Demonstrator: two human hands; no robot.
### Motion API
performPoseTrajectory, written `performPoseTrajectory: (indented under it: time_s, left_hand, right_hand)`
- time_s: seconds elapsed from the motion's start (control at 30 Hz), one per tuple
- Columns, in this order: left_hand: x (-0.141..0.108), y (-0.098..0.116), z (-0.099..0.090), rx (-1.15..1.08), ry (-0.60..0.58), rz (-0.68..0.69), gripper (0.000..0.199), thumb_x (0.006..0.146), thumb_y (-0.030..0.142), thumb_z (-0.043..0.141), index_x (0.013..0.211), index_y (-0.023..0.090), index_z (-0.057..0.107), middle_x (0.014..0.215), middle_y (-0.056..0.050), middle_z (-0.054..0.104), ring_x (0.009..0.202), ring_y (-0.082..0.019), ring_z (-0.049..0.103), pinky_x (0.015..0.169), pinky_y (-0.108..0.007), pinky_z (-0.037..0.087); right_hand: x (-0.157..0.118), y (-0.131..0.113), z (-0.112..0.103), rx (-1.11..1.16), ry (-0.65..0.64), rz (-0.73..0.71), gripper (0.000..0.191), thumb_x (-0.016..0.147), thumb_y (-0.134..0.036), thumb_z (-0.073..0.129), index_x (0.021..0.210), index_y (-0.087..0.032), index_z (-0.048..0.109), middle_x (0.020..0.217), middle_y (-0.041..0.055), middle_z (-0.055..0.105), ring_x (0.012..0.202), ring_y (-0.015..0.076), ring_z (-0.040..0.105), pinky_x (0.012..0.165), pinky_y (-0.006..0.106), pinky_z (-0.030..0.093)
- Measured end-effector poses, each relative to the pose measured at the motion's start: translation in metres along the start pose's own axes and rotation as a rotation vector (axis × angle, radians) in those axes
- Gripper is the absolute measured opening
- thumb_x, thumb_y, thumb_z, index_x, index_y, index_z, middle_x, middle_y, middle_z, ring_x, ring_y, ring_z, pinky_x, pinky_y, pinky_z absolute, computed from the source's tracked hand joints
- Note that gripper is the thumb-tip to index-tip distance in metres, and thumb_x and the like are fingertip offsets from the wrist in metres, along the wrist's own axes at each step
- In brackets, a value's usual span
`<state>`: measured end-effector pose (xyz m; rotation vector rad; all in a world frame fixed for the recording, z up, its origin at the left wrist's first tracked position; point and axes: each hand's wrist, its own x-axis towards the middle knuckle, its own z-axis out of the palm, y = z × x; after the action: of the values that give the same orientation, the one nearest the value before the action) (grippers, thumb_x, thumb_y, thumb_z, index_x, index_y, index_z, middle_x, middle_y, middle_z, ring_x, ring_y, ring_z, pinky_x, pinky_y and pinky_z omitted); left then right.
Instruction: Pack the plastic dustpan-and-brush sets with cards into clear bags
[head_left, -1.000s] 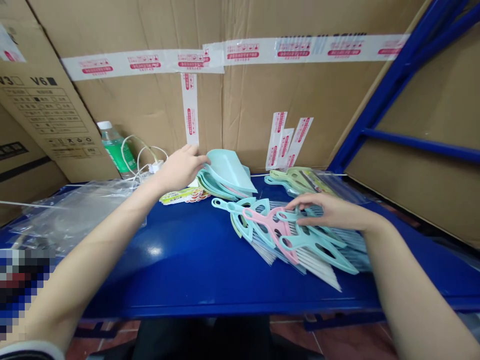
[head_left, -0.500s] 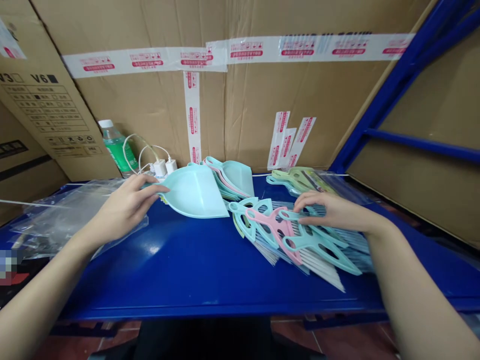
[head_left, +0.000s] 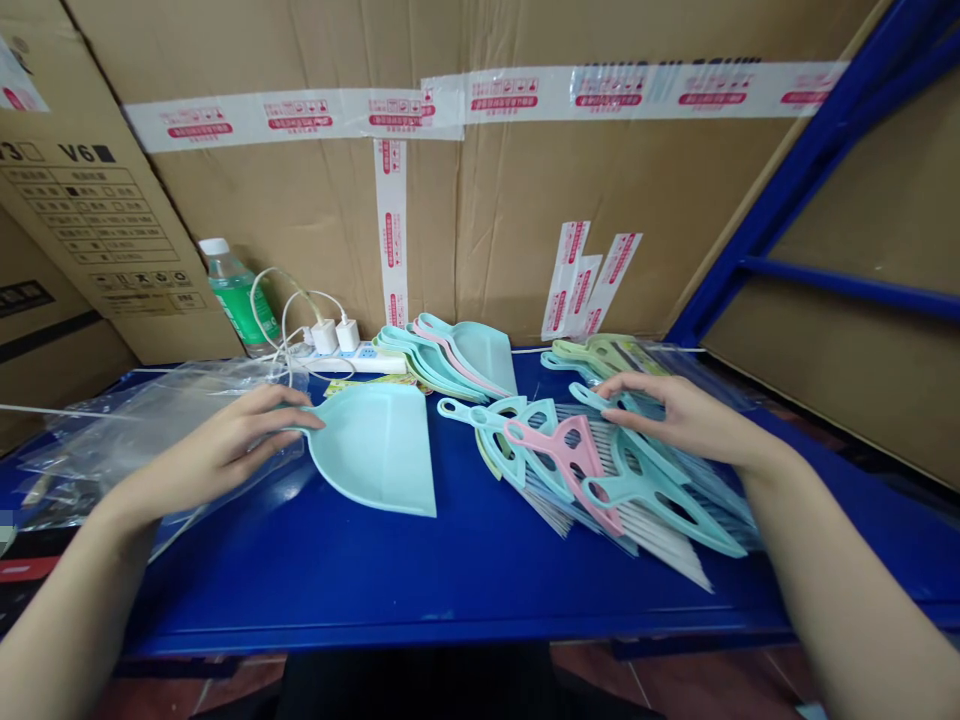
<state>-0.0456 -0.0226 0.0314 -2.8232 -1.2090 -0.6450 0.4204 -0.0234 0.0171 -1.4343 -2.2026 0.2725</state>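
Note:
My left hand [head_left: 259, 435] pinches the handle of a light-blue dustpan [head_left: 375, 450], held over the left part of the blue table. On the right, my right hand [head_left: 652, 410] has its thumb and fingers closed on the handle of a light-blue hand brush [head_left: 645, 445]. That brush lies at the back of a fanned pile of brushes, including a pink brush [head_left: 566, 455] and another light-blue brush [head_left: 660, 495] in front. Behind the held dustpan rests a stack of dustpans [head_left: 480, 355] in light blue, pink and green.
Clear plastic bags [head_left: 142, 420] cover the table's left side. A power strip [head_left: 367, 360] with white chargers and cables sits at the back beside a green-labelled bottle [head_left: 236, 300]. Bagged green sets [head_left: 600, 352] lie at the back right. A cardboard wall and blue frame [head_left: 825, 285] border the table.
My left hand has brought the dustpan toward me and slightly left, away from the stack, uncovering the power strip. My right hand has lifted the brush's handle a little.

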Motion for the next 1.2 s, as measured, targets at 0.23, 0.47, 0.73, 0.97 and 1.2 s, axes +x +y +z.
performPoseTrajectory:
  time_s: [0.23,0.47,0.73,0.97,1.2]
  left_hand:
    - [0.005,0.006,0.005,-0.036,-0.204,0.068,0.032,0.097,0.028,0.038,0.108,0.026,0.068,0.110,-0.007,0.066,0.103,-0.020,0.062,0.089,-0.033,0.052]
    - [0.003,0.013,0.022,-0.140,-0.302,0.049,0.026,0.096,0.029,0.043,0.114,0.022,0.060,0.112,-0.007,0.065,0.102,-0.019,0.061,0.092,-0.033,0.050]
    - [-0.002,0.018,0.034,-0.207,-0.311,0.056,0.023,0.094,0.029,0.050,0.115,0.022,0.054,0.114,-0.006,0.063,0.104,-0.020,0.060,0.092,-0.034,0.048]
    - [-0.005,0.022,0.040,-0.239,-0.253,0.035,0.029,0.091,0.027,0.053,0.119,0.023,0.047,0.116,-0.007,0.064,0.107,-0.022,0.061,0.091,-0.036,0.049]
    - [-0.009,0.021,0.044,-0.277,-0.238,0.020,0.060,0.090,0.025,0.056,0.142,0.024,0.026,0.111,-0.007,0.065,0.106,-0.023,0.063,0.090,-0.038,0.050]
  right_hand:
    - [0.002,-0.015,0.000,0.004,0.140,-0.007,0.060,0.077,-0.081,0.046,0.081,-0.023,0.062,0.085,0.0135,0.074,0.079,0.0314,0.068,0.073,0.043,0.054]
    - [0.010,-0.049,0.002,-0.054,0.167,-0.232,0.034,0.088,-0.056,0.053,0.083,-0.024,0.063,0.081,0.0084,0.072,0.074,0.0250,0.066,0.070,0.039,0.052]
    - [0.029,-0.121,0.038,-0.174,0.033,-0.537,0.009,0.091,-0.025,0.054,0.088,-0.020,0.061,0.080,0.0047,0.067,0.075,0.0196,0.060,0.080,0.037,0.043]
    - [0.049,-0.163,0.087,-0.235,-0.191,-0.564,0.006,0.085,-0.020,0.064,0.080,-0.017,0.060,0.076,0.0035,0.064,0.077,0.0199,0.055,0.081,0.036,0.041]
    - [0.048,-0.166,0.112,-0.133,-0.175,-0.541,0.004,0.085,-0.019,0.062,0.082,-0.018,0.060,0.080,0.0043,0.063,0.078,0.0193,0.053,0.078,0.034,0.042]
